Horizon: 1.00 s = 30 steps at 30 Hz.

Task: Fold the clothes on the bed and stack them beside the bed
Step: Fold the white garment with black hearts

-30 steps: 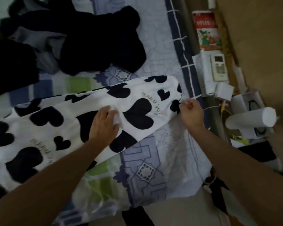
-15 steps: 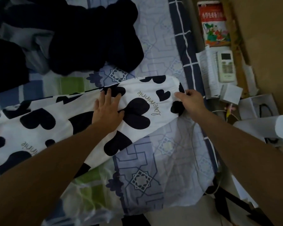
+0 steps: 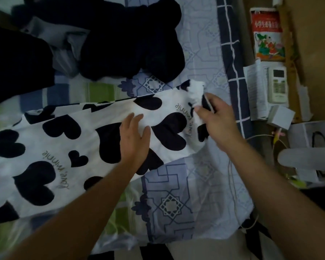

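Item: white garment with black hearts (image 3: 64, 147), spread flat across the patterned bed sheet (image 3: 169, 203), running from the left edge to the bed's right side; its right end is lifted and bunched
Left hand (image 3: 133, 139): fingers straight and together, pressing flat on the garment near its middle
Right hand (image 3: 216, 117): fingers curled, pinching the garment's raised right end, apparently about to bring it over; the view is blurred there, so the exact grip is unclear
Item: pile of dark clothes (image 3: 120, 38), heaped and unfolded at the top of the bed, well apart from both hands
Beside the bed: remote control (image 3: 277, 83), papers, a red printed packet (image 3: 266, 34), a small white box (image 3: 280, 117); no stack of folded clothes in view
Progress, as judged: early; the first fold of one garment is barely begun, the dark pile is untouched, nothing is stacked yet
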### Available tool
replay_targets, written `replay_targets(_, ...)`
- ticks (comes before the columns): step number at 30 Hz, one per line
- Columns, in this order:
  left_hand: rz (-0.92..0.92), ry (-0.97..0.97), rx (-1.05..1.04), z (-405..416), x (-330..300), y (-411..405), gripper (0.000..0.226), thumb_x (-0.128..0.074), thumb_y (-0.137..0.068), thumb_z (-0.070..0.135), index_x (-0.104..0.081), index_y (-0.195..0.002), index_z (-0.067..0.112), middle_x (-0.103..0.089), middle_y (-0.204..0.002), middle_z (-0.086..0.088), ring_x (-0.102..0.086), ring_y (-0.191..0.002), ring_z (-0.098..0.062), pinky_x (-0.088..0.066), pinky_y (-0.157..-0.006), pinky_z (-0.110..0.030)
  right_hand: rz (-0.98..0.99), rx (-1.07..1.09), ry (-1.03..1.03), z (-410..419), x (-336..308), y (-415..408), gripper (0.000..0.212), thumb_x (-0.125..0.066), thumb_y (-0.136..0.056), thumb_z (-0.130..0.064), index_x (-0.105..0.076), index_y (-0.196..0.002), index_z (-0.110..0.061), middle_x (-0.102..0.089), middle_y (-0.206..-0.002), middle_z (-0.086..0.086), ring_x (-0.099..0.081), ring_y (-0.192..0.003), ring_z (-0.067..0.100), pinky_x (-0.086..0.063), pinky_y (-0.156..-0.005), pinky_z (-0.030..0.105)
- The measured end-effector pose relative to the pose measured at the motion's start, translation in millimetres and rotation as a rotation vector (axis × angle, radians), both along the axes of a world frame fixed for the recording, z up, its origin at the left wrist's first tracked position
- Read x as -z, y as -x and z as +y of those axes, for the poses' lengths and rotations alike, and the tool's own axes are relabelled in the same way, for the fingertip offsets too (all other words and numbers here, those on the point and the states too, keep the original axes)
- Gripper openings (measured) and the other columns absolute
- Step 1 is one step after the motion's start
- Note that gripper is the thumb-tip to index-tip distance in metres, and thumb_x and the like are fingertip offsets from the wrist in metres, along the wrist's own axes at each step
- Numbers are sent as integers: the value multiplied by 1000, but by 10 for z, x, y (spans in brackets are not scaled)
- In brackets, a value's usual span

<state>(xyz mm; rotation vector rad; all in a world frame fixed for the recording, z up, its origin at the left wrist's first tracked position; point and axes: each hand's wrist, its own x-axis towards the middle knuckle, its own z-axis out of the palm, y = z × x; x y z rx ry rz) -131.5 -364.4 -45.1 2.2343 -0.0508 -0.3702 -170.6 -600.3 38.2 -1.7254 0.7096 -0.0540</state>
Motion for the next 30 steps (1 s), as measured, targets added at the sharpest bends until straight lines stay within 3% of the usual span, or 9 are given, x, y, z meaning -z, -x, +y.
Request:
replay_targets(4,422,587,-410,238,-134,91,30,-57,-104,28,-63,-132,21,-68,-118,2,-65,-114,-18,-51,-103,-40,-21,-258,146,939,56,-8,54,-64,-95,-11,-53,-147,-23,-61,-138,-6,-59,-124,9,-49,-105,27)
replay_targets(9,834,971,-542,736,-131,-122,56,-51,-97,58,-71,-124,13,-72,-124,-13,-66,-121,-33,-52,-104,-46,89,-621,323,1869,416,66,60,-56,-95,-19,-42,-153,-25,-55,-142,3,-59,-122,25,-52,-94,39)
replay_targets(12,770,790,-469,911,-59,-238,41,-72,-92,35,-71,-122,8,-72,-121,-21,-69,-114,-39,-55,-101,-53,129,-861,357,2086,567,137,60,-61,-94,-30,-43,-150,-26,-65,-125,0,-62,-104,28,-46,-76,34)
replay_targets(14,650,524,-411,973,-9,-294,39,-82,-84,22,-70,-119,9,-75,-111,-17,-72,-104,-36,-59,-94,-52,101,-873,414,2069,570,190,49,-63,-93,-34,-54,-140,-24,-68,-112,-2,-58,-101,25,-46,-80,35)
replay_targets(19,498,259,-312,1026,39,-368,10,-70,-91,20,-69,-101,22,-73,-91,0,-69,-83,-20,-56,-74,-34,16,-359,627,1571,575,105,31,-65,-88,-10,-71,-119,-9,-71,-114,10,-56,-109,30,-47,-97,44)
replay_targets(22,508,326,-347,1057,71,-417,17,-58,-100,34,-70,-94,23,-73,-89,-1,-70,-85,-21,-54,-72,-30,169,-338,719,1240,634,-180,48,-64,-94,-15,-57,-141,-9,-55,-138,18,-44,-128,40,-38,-111,49)
replay_targets(25,598,397,-365,1106,119,-467,37,-56,-101,45,-71,-117,16,-74,-111,-5,-69,-104,-24,-55,-98,-42,195,-717,949,1123,792,-502,60,-52,-103,-36,-36,-158,-19,-28,-164,15,-24,-148,43,-24,-122,56)
replay_targets(27,624,404,-397,1154,161,-489,35,-56,-101,46,-73,-112,18,-74,-111,-3,-69,-105,-23,-54,-101,-46,312,-906,1052,1106,920,-680,64,-40,-106,-48,-20,-163,-27,-8,-172,9,-8,-155,43,-15,-125,58)
replay_targets(30,574,388,-451,1210,178,-460,29,-61,-96,48,-71,-106,22,-73,-105,0,-70,-100,-22,-57,-95,-50,426,-815,1082,1092,1028,-798,65,-37,-105,-48,-13,-162,-28,-4,-171,10,-7,-155,44,-15,-124,59)
